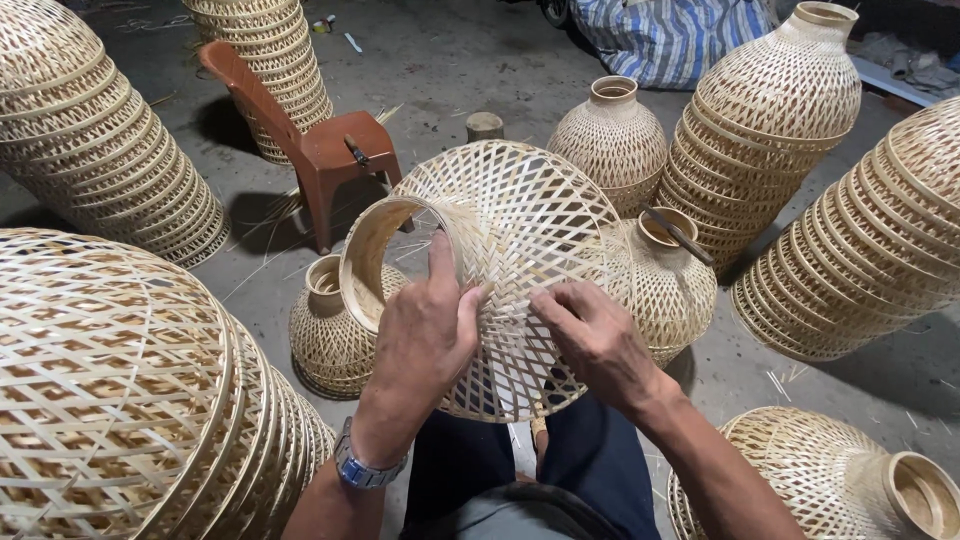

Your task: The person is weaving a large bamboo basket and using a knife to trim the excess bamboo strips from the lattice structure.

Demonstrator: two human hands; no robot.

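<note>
Bamboo lampshade (pixel 520 250) rests on your lap, between both hands. Keep your left hand (pixel 425 335) clasped over its neck ring to steady it, while your right hand (pixel 595 335) pinches a strip; pull evenly, following the weave.

A pale, bell-shaped basket of open diagonal bamboo lattice (pixel 520 250) lies tipped on its side across the person's lap, above the grey concrete floor. Its narrow round neck ring, a solid bamboo band, points left; its wide open mouth faces down-right.
</note>
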